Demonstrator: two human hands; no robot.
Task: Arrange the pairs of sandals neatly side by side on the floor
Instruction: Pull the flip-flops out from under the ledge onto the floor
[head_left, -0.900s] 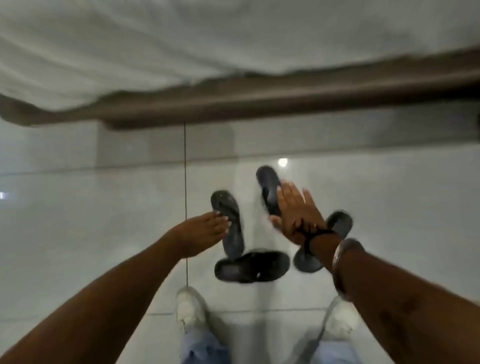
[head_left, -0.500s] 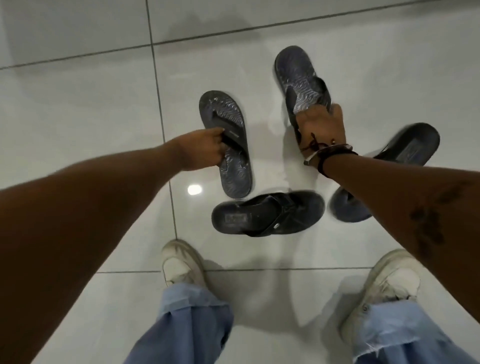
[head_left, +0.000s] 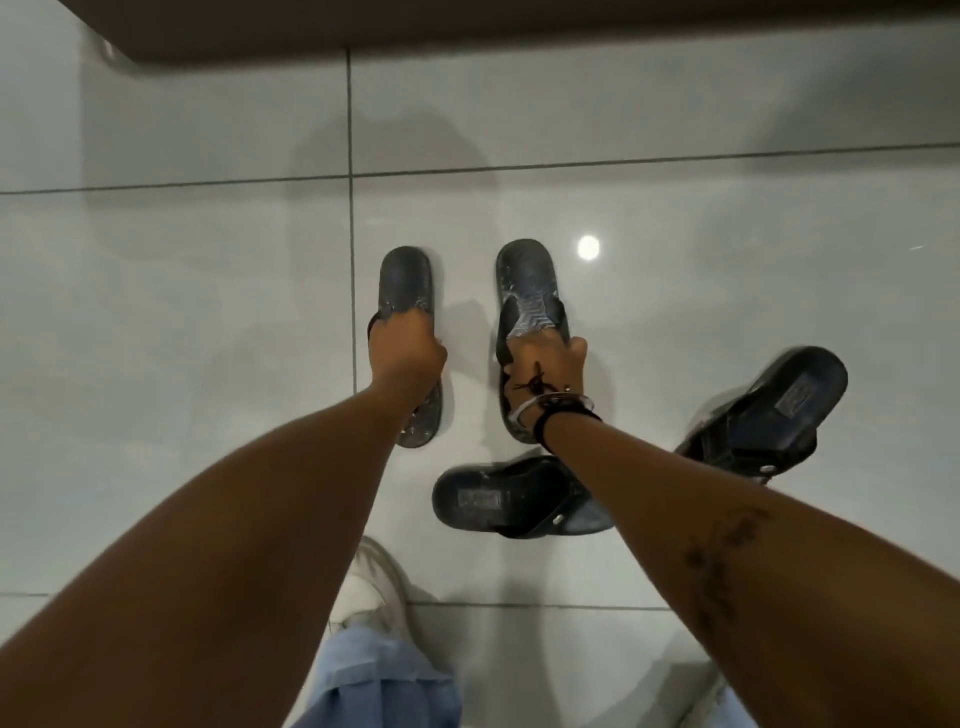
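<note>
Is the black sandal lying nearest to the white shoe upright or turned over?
Upright. The black strapped sandal lies flat on the glossy tiled floor, its footbed label and straps facing up, lying crosswise.

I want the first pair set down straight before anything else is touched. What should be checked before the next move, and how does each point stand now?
1. Left hand grips the left patterned sandal: ok.
2. Right hand grips the right patterned sandal: ok.
3. The two point the same way, roughly parallel: ok.
4. The two sit close side by side: not ok, a clear gap of tiled floor between them.
5. Soles flat on the floor: cannot tell.
6. Second pair tidy: not ok; the near black sandal lies crosswise, the far black sandal is angled away.
</note>
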